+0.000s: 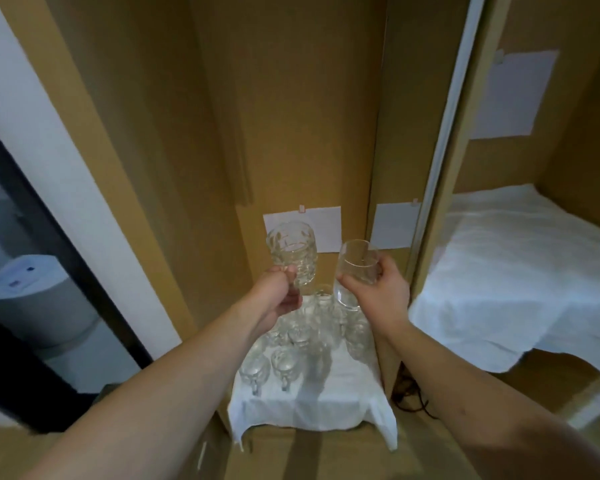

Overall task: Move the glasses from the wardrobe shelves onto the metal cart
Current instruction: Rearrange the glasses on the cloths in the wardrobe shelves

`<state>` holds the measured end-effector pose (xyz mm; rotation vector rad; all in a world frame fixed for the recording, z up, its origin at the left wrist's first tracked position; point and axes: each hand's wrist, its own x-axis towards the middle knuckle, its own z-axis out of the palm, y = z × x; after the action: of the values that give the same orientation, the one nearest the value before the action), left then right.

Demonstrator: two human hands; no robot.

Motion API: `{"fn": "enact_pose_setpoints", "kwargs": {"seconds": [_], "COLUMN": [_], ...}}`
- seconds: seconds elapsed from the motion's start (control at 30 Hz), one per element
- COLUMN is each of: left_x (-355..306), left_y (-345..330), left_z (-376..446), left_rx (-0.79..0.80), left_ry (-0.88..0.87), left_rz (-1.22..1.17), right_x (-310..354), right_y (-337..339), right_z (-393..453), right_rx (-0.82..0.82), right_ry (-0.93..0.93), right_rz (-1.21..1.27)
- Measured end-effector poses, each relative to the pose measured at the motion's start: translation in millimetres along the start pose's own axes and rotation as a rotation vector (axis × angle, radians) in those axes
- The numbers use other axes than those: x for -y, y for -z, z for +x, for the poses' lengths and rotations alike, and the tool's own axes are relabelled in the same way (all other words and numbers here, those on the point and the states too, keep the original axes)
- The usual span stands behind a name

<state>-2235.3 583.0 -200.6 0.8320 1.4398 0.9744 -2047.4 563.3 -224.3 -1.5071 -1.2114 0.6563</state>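
Observation:
My left hand point(278, 293) grips a patterned cut-glass tumbler point(292, 251) by its lower part and holds it above the shelf. My right hand point(378, 289) grips a smooth clear glass point(355, 268), tilted to the left. Both are lifted over a wardrobe shelf covered with a white cloth point(312, 407). Several more clear glasses point(309, 341) stand on that cloth, among them two handled cups point(255, 370) at the front. The metal cart is not in view.
Brown wardrobe walls enclose the shelf, with white paper labels point(321, 228) taped to the back. To the right, past a vertical divider point(440, 188), another shelf carries a white cloth point(520, 275). A dark cable point(413, 400) lies below. A dark-framed glass door point(32, 244) stands on the left.

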Motion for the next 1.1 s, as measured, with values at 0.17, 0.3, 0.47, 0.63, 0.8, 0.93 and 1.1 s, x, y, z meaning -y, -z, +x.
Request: {"fn": "enact_pose_setpoints", "kwargs": {"seconds": [0.17,0.3,0.47,0.63,0.8,0.93,1.1], "left_x": [23,37,44,36,25,21,11], "left_y": [-29,-61,-110,-157,-204,-237,-279], "left_z": [-62,-100,-136,-156,-155,-143,-110], "left_rx": [-0.002,0.041,0.124,0.232,0.318,0.371,0.409], "left_ry": [-0.029,-0.035,-0.034,-0.028,-0.012,0.013,-0.005], "left_rz": [0.020,0.031,0.050,0.087,0.111,0.096,0.099], "right_x": [1,-3,-10,-12,-17,-23,-33], "right_y": [63,114,173,230,271,295,313], "right_z": [-41,-65,-83,-88,-83,-68,-26], "right_rx": [-0.004,-0.043,-0.127,-0.211,-0.294,-0.355,-0.404], "right_ry": [0.000,-0.025,-0.063,-0.122,-0.148,-0.163,-0.179], "right_rz": [-0.016,-0.052,-0.072,-0.053,-0.059,-0.094,-0.098]}}
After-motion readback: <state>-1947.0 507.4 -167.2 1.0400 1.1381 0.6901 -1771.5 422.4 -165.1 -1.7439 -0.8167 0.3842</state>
